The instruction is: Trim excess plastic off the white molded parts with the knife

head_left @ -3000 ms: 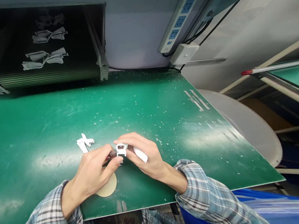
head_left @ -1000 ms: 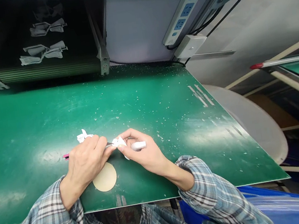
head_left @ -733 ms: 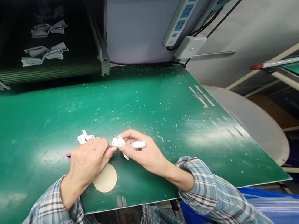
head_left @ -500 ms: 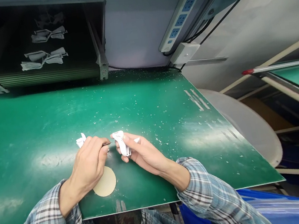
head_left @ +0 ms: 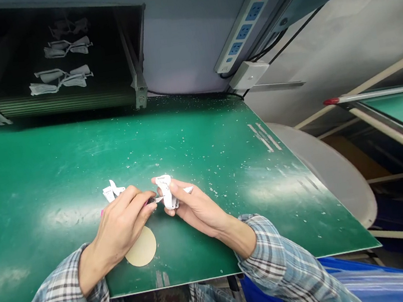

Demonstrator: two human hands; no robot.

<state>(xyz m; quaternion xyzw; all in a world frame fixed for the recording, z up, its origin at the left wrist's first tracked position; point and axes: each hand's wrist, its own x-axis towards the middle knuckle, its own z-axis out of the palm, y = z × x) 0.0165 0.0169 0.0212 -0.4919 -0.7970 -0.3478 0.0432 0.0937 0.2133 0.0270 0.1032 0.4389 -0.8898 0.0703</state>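
My left hand (head_left: pixel 121 218) is closed around a small trimming knife (head_left: pixel 159 199). Its thin blade pokes out past the fingertips, and a bit of pink handle shows behind the hand. The blade's tip meets the left side of a white moulded plastic part (head_left: pixel 165 189). That part is pinched upright between the thumb and fingers of my right hand (head_left: pixel 195 207). Just beyond my left hand lies another white plastic piece (head_left: pixel 111 190), partly covered by it. A round cream disc (head_left: pixel 141 248) rests flat on the green table (head_left: pixel 209 251), below my left hand.
A conveyor belt (head_left: pixel 65 103) at the back left carries several white plastic parts (head_left: pixel 62 81). A power strip (head_left: pixel 242 33) is fixed to the wall panel. White specks dot the table. Past its right edge stands a round grey surface (head_left: pixel 325 168).
My left hand has moved slightly right, bringing the knife blade from a small gap to contact with the white part. More of the piece lying behind that hand now shows.
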